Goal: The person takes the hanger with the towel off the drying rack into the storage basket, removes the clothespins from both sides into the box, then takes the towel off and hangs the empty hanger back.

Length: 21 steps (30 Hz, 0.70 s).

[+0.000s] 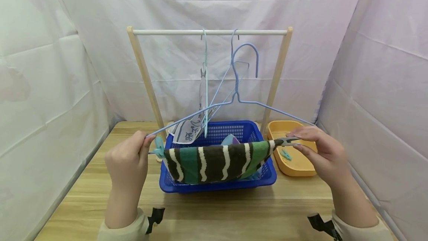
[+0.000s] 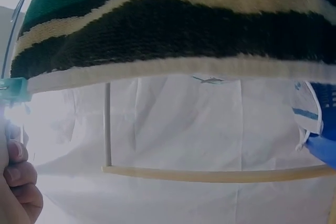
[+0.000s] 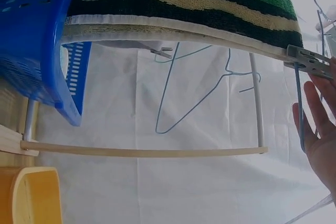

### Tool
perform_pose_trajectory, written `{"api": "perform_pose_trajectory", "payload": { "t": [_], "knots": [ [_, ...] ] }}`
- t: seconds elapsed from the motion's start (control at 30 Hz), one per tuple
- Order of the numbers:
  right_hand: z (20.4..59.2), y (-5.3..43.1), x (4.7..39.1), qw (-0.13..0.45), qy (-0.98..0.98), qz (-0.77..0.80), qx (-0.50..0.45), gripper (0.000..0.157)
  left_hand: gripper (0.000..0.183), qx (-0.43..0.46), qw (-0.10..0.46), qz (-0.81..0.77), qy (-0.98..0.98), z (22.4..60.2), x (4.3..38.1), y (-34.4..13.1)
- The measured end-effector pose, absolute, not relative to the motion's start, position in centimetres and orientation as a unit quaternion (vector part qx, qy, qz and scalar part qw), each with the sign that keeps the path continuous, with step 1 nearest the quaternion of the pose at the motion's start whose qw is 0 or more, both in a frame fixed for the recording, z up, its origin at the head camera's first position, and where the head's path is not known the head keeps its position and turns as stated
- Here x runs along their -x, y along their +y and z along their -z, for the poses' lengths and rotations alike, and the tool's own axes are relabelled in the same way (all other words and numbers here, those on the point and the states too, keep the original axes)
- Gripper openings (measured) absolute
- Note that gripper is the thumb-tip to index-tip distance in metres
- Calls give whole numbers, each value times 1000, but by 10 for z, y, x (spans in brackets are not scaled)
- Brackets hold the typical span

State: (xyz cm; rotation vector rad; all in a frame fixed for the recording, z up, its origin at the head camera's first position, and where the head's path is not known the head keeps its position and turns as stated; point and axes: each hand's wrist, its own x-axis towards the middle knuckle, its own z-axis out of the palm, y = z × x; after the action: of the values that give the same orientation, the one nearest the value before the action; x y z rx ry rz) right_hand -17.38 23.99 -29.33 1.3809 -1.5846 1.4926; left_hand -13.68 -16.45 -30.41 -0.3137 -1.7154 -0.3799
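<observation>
A light-blue wire hanger (image 1: 236,84) is held up in front, its hook pointing up. Over its lower bar hangs a striped towel (image 1: 212,162) in dark, green, teal and cream. A teal clothespin (image 1: 159,148) grips the towel's left end. My left hand (image 1: 127,157) holds the hanger's left corner just beside that clothespin. At the right end, a grey clothespin (image 1: 288,141) bites the towel's corner, and my right hand (image 1: 322,151) pinches its handles between thumb and fingers. The right wrist view shows the grey clothespin (image 3: 310,61) at the towel's edge.
Behind the towel stands a blue basket (image 1: 164,187) with cloths in it. A wooden rack with a white rail (image 1: 167,32) carries two hangers, one with a white printed cloth (image 1: 187,131) clipped on. Right of the basket, a yellow tray (image 1: 302,172) holds a small teal clothespin (image 1: 285,154).
</observation>
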Motion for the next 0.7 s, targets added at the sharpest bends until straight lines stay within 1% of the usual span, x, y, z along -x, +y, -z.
{"api": "perform_pose_trajectory", "payload": {
  "t": [0.1, 0.3, 0.43, 0.63, 0.7],
  "knots": [
    [297, 245, 176, 271, -553, -601, -510, 19, 53, 137, 619, 182, -751, 304, 136, -165],
    [305, 258, 181, 255, -536, -654, -469, 21, 55, 120, 617, 211, -749, 308, 134, -162],
    [313, 263, 182, 250, -554, -648, -459, 23, 56, 109, 620, 235, -741, 312, 132, -159],
    [322, 268, 185, 273, -605, -606, -437, 30, 55, 96, 625, 252, -732, 319, 130, -155],
    [324, 269, 187, 275, -620, -594, -432, 30, 55, 92, 628, 257, -728, 321, 129, -154]
  ]
}}
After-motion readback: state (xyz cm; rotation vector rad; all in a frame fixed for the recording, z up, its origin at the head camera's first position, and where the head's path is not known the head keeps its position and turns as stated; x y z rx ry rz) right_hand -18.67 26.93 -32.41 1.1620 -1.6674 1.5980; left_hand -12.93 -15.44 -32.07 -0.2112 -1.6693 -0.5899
